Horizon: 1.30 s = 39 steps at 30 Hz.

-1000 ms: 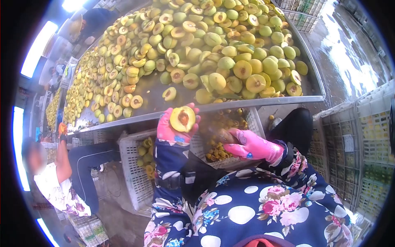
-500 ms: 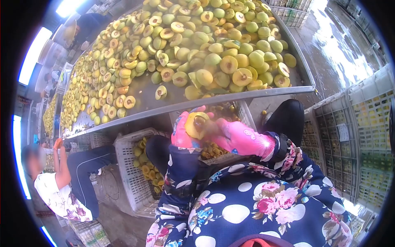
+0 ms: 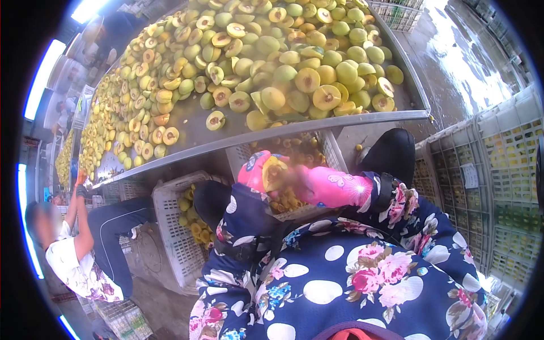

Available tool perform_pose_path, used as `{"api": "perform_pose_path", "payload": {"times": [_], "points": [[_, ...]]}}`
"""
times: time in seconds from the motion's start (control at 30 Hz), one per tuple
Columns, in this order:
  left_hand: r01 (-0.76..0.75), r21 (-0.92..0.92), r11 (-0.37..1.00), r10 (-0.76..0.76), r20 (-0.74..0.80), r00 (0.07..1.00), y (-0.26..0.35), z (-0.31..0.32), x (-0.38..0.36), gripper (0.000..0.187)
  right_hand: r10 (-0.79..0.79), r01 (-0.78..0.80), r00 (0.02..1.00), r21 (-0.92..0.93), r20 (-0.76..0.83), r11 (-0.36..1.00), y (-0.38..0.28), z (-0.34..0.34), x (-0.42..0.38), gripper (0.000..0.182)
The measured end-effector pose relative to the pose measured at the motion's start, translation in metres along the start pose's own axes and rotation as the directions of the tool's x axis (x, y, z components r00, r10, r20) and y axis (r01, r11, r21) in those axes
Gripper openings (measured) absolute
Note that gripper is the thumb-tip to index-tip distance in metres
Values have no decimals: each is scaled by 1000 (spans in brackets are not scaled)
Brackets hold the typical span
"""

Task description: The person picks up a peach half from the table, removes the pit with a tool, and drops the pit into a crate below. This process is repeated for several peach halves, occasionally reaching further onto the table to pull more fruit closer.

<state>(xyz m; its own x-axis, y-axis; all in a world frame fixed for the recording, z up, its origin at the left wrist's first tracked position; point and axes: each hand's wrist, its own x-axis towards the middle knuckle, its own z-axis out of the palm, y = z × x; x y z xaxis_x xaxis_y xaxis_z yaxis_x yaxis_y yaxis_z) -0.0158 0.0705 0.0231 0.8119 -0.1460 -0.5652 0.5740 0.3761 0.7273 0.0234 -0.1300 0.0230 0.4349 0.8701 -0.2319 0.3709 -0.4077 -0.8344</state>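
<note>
Both of my hands wear pink patterned gloves and meet above a crate of cut fruit below the table edge. My left hand [image 3: 253, 171] is closed round a yellow fruit half [image 3: 275, 173], which looks like a peach, its cut side facing up and right. My right hand [image 3: 326, 185] is closed right beside that half, with its fingertips at the flesh. A blurred patch covers those fingertips, so whatever they grip is hidden. Above the hands, the metal table [image 3: 190, 141] carries a large heap of green-yellow fruit halves [image 3: 272, 98], many with brown pits showing.
Under my hands stands a crate [image 3: 334, 150] holding fruit pieces. Another white crate [image 3: 170, 226] with fruit sits left of my knee. Stacked crates [image 3: 481, 164] rise at the right. A co-worker [image 3: 79, 249] sits at the left, hands at the table edge.
The view has shifted slightly. My left hand has tilted the fruit half more to the right, and my right hand stays against it. The co-worker's hands have risen a little at the table edge.
</note>
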Motion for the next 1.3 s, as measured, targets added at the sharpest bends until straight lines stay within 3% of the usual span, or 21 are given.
{"api": "perform_pose_path", "payload": {"times": [0.13, 0.23, 0.33, 0.43, 0.53, 0.6, 0.73, 0.83, 0.93, 1.03, 1.13, 1.23, 1.3], "points": [[111, 44, 993, -109, -50, 993, -4, -1, 7, 40, 79, -84, 996, 149, 41, 985, -2, 0, -3, 26], [30, -1, 1000, -30, -107, 994, -15, -1, 11, 38, 97, -95, 995, 182, 2, 979, 7, 8, 0, 23], [-96, -234, 967, 49, -200, 979, -24, 13, 5, 42, 72, -56, 995, 230, -64, 972, 18, 17, 5, 22], [-418, -226, 880, 305, -406, 861, -49, 20, 15, 24, 84, -79, 994, 86, -66, 993, 31, 30, 14, 22], [-362, -188, 913, 206, -553, 807, -58, 18, 30, 22, 102, -103, 992, -2, -80, 995, 39, 41, 17, 22], [-356, -141, 924, 211, -588, 781, -63, 12, 42, 19, 143, -138, 988, 86, -57, 987, 41, 43, 18, 23], [-411, -43, 911, 296, -627, 721, -68, 8, 49, 16, -3, 3, 1000, 38, -10, 999, 43, 41, 25, 24], [-386, -48, 921, 277, -613, 740, -68, 4, 50, 17, 156, -169, 984, 157, 89, 973, 38, 39, 27, 26], [-370, -58, 927, 282, -541, 792, -72, -7, 51, 18, 189, -213, 973, 195, 136, 957, 34, 36, 29, 25], [-262, -87, 961, 196, -456, 868, -73, -18, 54, 17, 292, -454, 876, 453, 383, 767, 25, 21, 25, 23], [-274, 83, 958, 286, -336, 898, -72, -23, 51, 17, 225, -493, 859, 629, 459, 602, 34, 21, 21, 20], [-207, -71, 976, 193, -172, 966, -93, -49, 61, 24, 212, -487, 858, 614, 467, 622, 37, 28, 18, 20], [-183, -128, 975, 168, -120, 978, -94, -51, 61, 28, 183, -500, 853, 664, 490, 556, 39, 28, 16, 21]]}}
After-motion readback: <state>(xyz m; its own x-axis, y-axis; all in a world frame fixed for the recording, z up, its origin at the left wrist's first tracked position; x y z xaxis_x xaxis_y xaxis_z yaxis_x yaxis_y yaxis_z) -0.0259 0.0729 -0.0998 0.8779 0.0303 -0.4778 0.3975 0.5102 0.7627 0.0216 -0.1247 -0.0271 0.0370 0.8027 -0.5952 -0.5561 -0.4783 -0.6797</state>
